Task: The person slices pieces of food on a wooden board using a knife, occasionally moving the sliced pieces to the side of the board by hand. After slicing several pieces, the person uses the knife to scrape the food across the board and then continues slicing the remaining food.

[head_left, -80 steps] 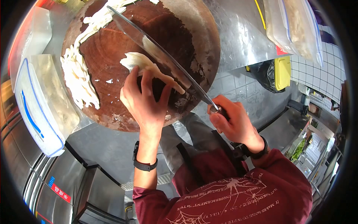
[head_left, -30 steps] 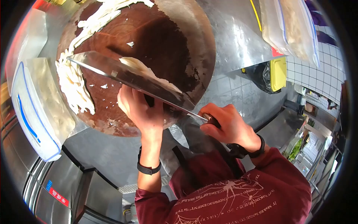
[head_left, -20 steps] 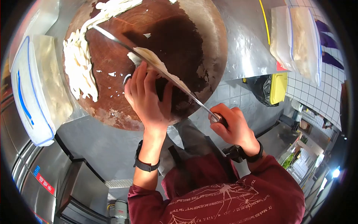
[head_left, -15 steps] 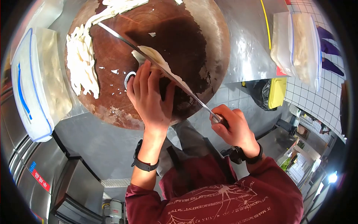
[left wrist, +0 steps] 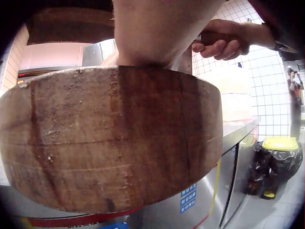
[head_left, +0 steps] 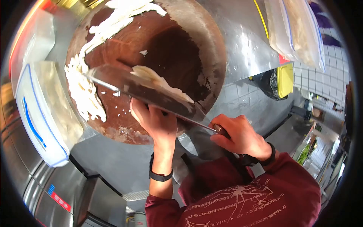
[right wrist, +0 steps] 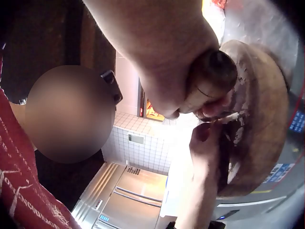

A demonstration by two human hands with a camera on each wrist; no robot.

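Note:
My right hand (head_left: 240, 136) grips the dark wooden handle of a broad-bladed cleaver (head_left: 111, 77); its handle end also shows in the right wrist view. The blade leans over so its flat face shows, stretching leftward across the round wooden chopping block (head_left: 206, 49). Just beyond the blade lies a tapering cream-white piece of food (head_left: 149, 73). My left hand (head_left: 157, 123) rests at the block's near side, close against the blade, which hides its fingertips. White cut strips (head_left: 85, 92) lie along the block's left and far edges, with small scraps (head_left: 143, 53) scattered about.
Clear lidded containers stand left (head_left: 41, 109) and far right (head_left: 297, 32) of the block, on steel counter (head_left: 242, 34). A bin with a yellow lid (head_left: 284, 80) is on the floor at right. The block's thick side (left wrist: 109, 143) fills the left wrist view.
The blade first leans over the left hand, then stands upright beside its fingers, and now leans over them again, hiding them. The cream-white piece stays near mid-block.

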